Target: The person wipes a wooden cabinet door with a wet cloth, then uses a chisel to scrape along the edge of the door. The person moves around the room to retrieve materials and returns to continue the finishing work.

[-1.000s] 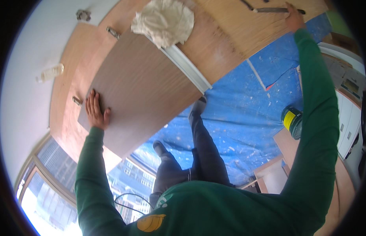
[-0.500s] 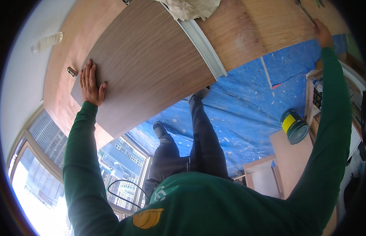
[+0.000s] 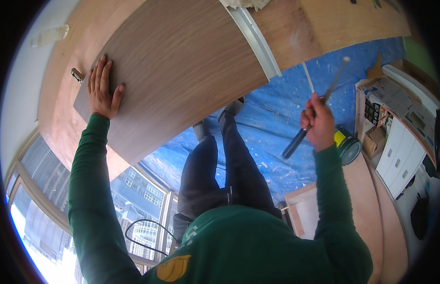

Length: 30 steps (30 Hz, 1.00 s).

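Observation:
My left hand (image 3: 101, 92) lies flat on the left end of a brown wood-grain panel (image 3: 177, 71), its fingers stretched and thumb apart. Just beyond those fingertips, a small metal hinge (image 3: 77, 75) rests on the plywood surface. Over the blue sheet, my right hand (image 3: 319, 123) is closed round a long thin tool (image 3: 298, 142) with a dark handle. The tool's slim shaft points up and away to the right; motion blur hides its exact kind. A grey metal channel (image 3: 255, 40) lies across the panel's right part.
Plywood (image 3: 319, 28) stretches along the far side, with a pale cloth (image 3: 246, 4) at the top edge. Blue sheeting (image 3: 257, 128) covers the floor under my feet. A dark tub (image 3: 347, 146) stands at right, near a white drawer unit (image 3: 399, 156). Windows (image 3: 49, 161) are at left.
My right hand has come down and inward from the far right, bringing the tool over the blue sheet. My left hand stays on the panel; the whole view has shifted slightly.

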Each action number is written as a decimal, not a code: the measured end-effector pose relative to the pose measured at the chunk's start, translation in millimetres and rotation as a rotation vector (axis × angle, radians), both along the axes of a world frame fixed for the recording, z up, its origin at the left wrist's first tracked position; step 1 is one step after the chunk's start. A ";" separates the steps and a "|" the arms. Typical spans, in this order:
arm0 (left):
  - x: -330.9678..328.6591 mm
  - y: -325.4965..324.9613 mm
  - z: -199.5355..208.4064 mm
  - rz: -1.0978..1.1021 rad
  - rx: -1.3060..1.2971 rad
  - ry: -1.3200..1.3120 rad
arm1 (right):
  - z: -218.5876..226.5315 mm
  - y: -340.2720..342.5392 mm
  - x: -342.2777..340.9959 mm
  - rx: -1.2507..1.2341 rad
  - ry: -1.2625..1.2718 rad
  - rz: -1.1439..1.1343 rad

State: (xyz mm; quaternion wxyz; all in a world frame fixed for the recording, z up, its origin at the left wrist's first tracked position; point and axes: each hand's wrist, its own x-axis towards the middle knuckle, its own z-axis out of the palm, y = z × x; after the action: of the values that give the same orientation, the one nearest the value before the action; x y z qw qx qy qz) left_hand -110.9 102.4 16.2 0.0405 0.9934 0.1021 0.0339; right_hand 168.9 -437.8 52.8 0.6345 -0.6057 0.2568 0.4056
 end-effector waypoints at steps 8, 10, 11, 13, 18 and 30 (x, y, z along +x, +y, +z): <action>-1.4 -2.5 6.2 -0.001 -0.002 -0.010 | 37.7 48.8 -85.9 0.018 -0.122 0.115; -4.7 -1.4 4.1 -0.007 0.008 -0.023 | 45.8 47.2 -100.3 0.064 -0.122 0.134; -5.9 -1.3 3.0 -0.010 0.013 -0.029 | 49.7 46.0 -107.2 0.092 -0.124 0.141; -6.4 -0.8 -0.3 -0.007 -0.004 -0.054 | 58.5 43.9 -121.1 0.128 -0.123 0.143; -8.4 -0.3 -5.3 -0.004 -0.008 -0.082 | 76.5 52.6 -142.5 0.123 -0.117 0.141; 8.8 11.0 -3.3 0.040 -0.096 -0.154 | 51.2 32.1 -129.2 0.112 -0.229 0.302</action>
State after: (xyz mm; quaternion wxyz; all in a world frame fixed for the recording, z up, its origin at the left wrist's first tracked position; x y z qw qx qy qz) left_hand -102.1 113.4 12.9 0.0950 0.9825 0.1198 0.1060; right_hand 39.7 -405.7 104.0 0.6242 -0.6433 0.0665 0.4383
